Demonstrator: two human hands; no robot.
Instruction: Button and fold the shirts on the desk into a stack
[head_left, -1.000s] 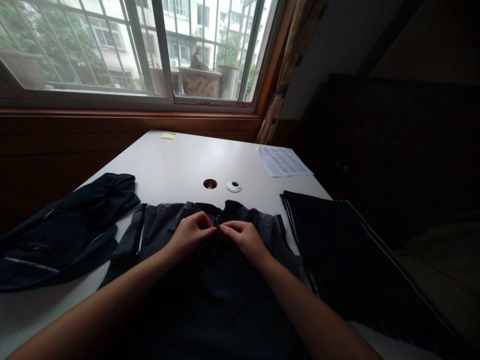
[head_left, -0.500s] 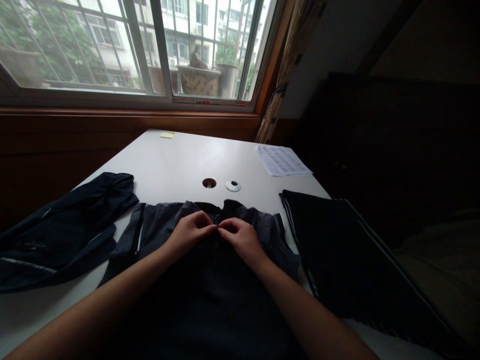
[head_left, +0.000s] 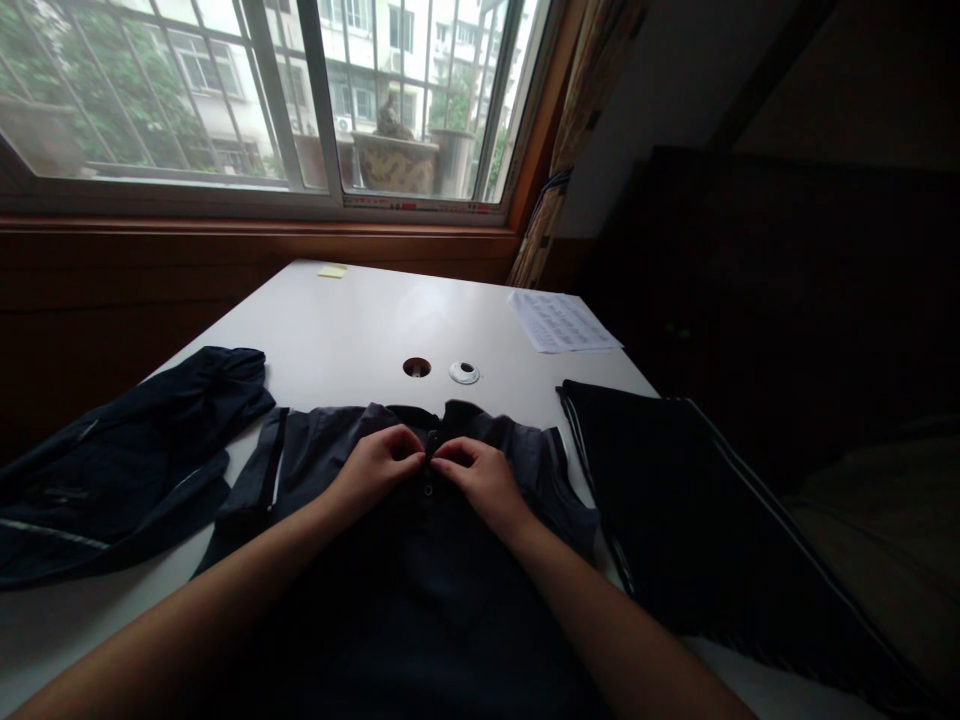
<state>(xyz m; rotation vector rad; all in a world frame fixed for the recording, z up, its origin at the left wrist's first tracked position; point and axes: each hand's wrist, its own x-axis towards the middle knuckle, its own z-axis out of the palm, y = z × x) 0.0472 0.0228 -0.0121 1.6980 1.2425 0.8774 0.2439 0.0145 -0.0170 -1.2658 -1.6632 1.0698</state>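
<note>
A dark navy and grey polo shirt [head_left: 420, 590] lies spread on the white table, its collar pointing toward the window. At the front opening below the collar, my left hand [head_left: 381, 462] pinches the fabric edge between thumb and forefinger. My right hand [head_left: 480, 472] pinches the same placket from the other side, its fingertips nearly meeting those of the left. A small round button [head_left: 428, 490] shows just under the fingertips. What exactly sits between the fingers is too small and dark to make out.
On the left lies a crumpled dark blue garment [head_left: 142, 460] with a light stripe. A folded black cloth [head_left: 705, 510] with pale edging rests at the right. Printed papers [head_left: 562, 322], a yellow sticky note [head_left: 332, 271], a cable hole [head_left: 417, 368] and its white cover [head_left: 464, 373] are farther back on the table [head_left: 360, 320].
Both hands keep their pinch at the placket and have shifted only slightly. The view has moved a little; the garments and papers lie as before.
</note>
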